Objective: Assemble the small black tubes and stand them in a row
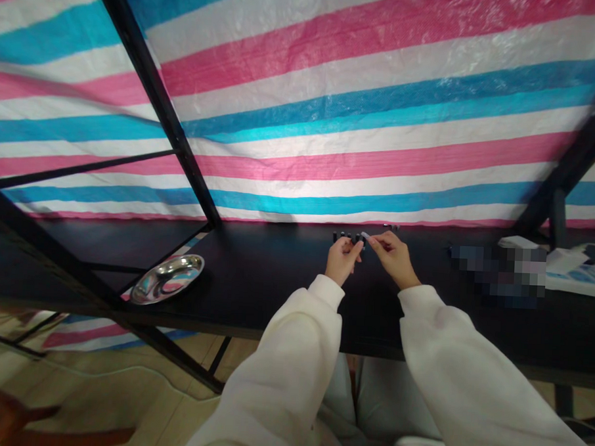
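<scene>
My left hand (pixel 343 258) is over the black tabletop (pixel 261 267), its thumb and fingers pinched together; whatever they grip is too small to name. Just beyond its fingertips is a row of several small dark pieces (pixel 343 235) with light tips. My right hand (pixel 392 257) is close by on the right. Between its thumb and index finger it pinches a small pale, shiny piece (pixel 365 235), whose kind I cannot make out. The tip of that piece reaches toward the left fingertips and the row's right end. Whether it touches them is hidden.
A few tiny metallic bits (pixel 391 226) lie behind my right hand. An oval shiny metal dish (pixel 167 280) sits at the left by a black frame post (pixel 159 105). To the right are a blurred-out patch and a white object (pixel 581 278). A striped sheet (pixel 331 119) hangs behind.
</scene>
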`<state>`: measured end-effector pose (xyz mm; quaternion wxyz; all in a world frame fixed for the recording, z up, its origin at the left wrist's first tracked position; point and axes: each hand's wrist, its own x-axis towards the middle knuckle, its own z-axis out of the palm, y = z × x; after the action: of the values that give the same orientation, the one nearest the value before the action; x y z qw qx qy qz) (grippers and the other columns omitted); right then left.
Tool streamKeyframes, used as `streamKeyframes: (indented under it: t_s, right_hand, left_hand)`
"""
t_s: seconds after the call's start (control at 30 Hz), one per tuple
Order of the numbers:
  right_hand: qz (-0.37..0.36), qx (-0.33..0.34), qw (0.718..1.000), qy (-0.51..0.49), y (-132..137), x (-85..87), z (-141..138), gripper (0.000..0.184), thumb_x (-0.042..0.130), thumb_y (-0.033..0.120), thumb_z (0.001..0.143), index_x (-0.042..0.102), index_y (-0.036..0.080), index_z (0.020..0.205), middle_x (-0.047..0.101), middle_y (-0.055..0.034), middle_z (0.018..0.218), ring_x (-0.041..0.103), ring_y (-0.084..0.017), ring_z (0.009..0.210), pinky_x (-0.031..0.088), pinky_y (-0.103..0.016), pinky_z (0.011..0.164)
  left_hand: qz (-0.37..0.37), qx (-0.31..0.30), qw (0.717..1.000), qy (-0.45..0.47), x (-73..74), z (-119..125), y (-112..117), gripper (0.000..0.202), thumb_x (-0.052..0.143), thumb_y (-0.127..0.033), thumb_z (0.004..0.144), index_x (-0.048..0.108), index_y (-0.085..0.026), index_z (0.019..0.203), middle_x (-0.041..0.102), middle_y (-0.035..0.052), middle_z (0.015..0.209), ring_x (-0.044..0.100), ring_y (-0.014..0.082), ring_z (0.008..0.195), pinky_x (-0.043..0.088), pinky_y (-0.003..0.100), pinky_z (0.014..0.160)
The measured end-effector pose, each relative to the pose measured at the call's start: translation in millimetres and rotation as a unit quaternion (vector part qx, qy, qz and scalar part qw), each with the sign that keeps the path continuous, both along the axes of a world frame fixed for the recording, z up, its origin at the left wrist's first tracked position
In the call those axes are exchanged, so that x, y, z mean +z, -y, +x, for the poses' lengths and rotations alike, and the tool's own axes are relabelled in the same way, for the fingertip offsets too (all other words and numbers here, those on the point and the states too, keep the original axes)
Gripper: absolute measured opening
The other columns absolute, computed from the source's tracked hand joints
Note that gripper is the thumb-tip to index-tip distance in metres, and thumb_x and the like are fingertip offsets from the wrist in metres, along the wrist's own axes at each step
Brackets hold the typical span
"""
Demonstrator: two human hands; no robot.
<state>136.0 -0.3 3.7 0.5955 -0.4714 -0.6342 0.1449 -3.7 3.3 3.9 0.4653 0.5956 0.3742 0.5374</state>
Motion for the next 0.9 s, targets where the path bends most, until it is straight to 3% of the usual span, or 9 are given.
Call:
streamKeyframes:
  t_s: [0.1, 0.23, 0.6, 0.9]
  right_hand:
    - [-0.092, 0.074, 0.99, -0.072, -0.6, -1.2, -1.3, 0.039, 0.059, 0.054, 0.067, 0.062, 0.016, 0.075, 0.051, 0.0015, 0.057, 0.04, -0.008, 0.048, 0.032, -0.024, 0.046]
    - [-0.196, 0.18, 0.951, -0.159, 2.6, 0.3, -3.4, 0.039, 0.063, 0.052, 0.064, 0.06, 0.015, 0.078, 0.045, 0.0057, 0.048, 0.034, -0.006, 0.04, 0.025, -0.021, 0.04]
    - [-0.283, 0.286, 0.898, -0.178, 13.0, 15.4, 4.1, 0.033, 0.068, 0.044, 0.062, 0.058, 0.014, 0.073, 0.042, 0.007, 0.045, 0.033, -0.004, 0.04, 0.022, -0.02, 0.04]
    - [-0.311, 0.323, 0.874, -0.185, 10.2, 16.5, 8.8, 0.028, 0.07, 0.038, 0.061, 0.056, 0.015, 0.069, 0.04, 0.0079, 0.045, 0.03, -0.003, 0.039, 0.021, -0.02, 0.04]
  left_hand:
    - [-0.007, -0.044, 0.998, -0.038, 0.1, 1.9, 3.2, 0.036, 0.059, -0.049, 0.069, 0.045, -0.016, 0.071, 0.052, -0.0055, 0.05, 0.036, 0.0025, 0.028, 0.026, 0.016, 0.03]
    - [-0.017, -0.068, 0.997, -0.035, 1.5, 1.8, 4.0, 0.036, 0.058, -0.049, 0.069, 0.046, -0.015, 0.066, 0.053, -0.0042, 0.05, 0.037, 0.0027, 0.029, 0.026, 0.016, 0.031]
    - [-0.038, -0.111, 0.993, -0.024, 4.1, -1.9, 5.4, 0.045, 0.06, -0.057, 0.063, 0.046, -0.014, 0.056, 0.05, -0.0037, 0.043, 0.037, 0.0027, 0.03, 0.023, 0.017, 0.033]
    - [-0.057, -0.136, 0.989, -0.025, 3.3, -3.0, 6.8, 0.05, 0.06, -0.061, 0.06, 0.046, -0.014, 0.052, 0.048, -0.0032, 0.041, 0.036, 0.0029, 0.031, 0.023, 0.018, 0.033]
